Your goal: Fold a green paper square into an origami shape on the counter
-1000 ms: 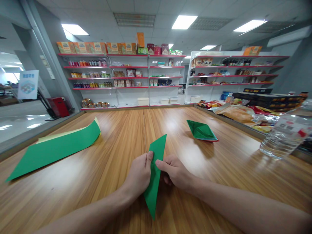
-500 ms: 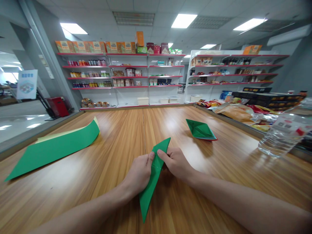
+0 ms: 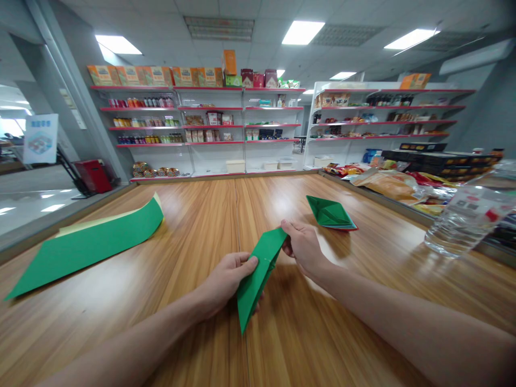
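A long folded piece of green paper (image 3: 257,276) with pointed ends is held tilted above the wooden table, between both hands. My left hand (image 3: 230,277) grips its left edge, thumb on the front face and fingers behind. At the upper right tip, my right hand (image 3: 303,244) pinches the paper between thumb and fingers. Small creases show near the middle of its right edge. Beyond my right hand lies a folded green paper boat-like shape (image 3: 331,212) with a red and white lower edge. To the left rests a green paper strip (image 3: 92,248) over pale yellow sheets.
The wooden table (image 3: 193,215) spreads under my hands. A clear plastic bottle (image 3: 459,226) stands at the right edge. Past that edge are snack packets (image 3: 391,185) and black boxes (image 3: 435,161). Stocked shelves (image 3: 209,123) line the far side.
My right hand has slid from the middle of the folded paper up to its upper tip. The paper has turned, and its lower point has risen. My left hand still grips it.
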`<state>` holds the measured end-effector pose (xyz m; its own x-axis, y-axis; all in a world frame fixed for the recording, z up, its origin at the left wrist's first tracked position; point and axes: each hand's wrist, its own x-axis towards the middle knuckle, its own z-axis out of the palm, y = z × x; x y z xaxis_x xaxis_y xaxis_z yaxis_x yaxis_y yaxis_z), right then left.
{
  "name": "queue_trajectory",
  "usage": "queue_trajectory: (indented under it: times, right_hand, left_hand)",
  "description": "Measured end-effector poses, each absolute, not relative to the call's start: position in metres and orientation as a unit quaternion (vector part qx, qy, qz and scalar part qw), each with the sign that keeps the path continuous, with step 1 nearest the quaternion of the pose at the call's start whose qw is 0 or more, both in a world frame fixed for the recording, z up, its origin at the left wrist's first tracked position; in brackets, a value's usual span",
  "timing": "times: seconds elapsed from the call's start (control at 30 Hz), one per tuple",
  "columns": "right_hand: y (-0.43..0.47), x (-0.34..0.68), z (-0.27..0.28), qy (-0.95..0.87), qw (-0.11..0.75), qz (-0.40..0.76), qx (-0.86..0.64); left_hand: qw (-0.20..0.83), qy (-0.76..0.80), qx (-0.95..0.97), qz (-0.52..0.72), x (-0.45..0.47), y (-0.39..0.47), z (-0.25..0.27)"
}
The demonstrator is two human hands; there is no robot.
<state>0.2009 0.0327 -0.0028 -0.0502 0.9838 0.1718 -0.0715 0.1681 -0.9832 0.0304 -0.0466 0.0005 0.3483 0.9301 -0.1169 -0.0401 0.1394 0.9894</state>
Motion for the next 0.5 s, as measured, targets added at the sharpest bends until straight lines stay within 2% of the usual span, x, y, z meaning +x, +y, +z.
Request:
queue_trajectory:
  times: [0.1,0.23,0.3,0.37,0.5]
  right_hand:
    - [0.033,0.205,0.002,-0.578,0.536,0.437,-0.433]
    - [0.024,0.209,0.011,-0.714,0.518,0.226,-0.414]
    - [0.022,0.210,0.014,-0.738,0.515,0.165,-0.403]
    - [0.023,0.210,0.016,-0.728,0.518,0.182,-0.411]
    - [0.032,0.209,0.014,-0.639,0.540,0.334,-0.435]
  left_hand:
    - [0.656,0.411,0.492,0.398,0.029,-0.047,0.000]
    - [0.601,0.456,0.516,0.406,0.028,-0.043,-0.005]
    - [0.584,0.449,0.537,0.412,0.029,-0.041,-0.008]
    - [0.558,0.448,0.551,0.430,0.031,-0.041,-0.009]
    - [0.466,0.498,0.559,0.472,0.038,-0.044,-0.008]
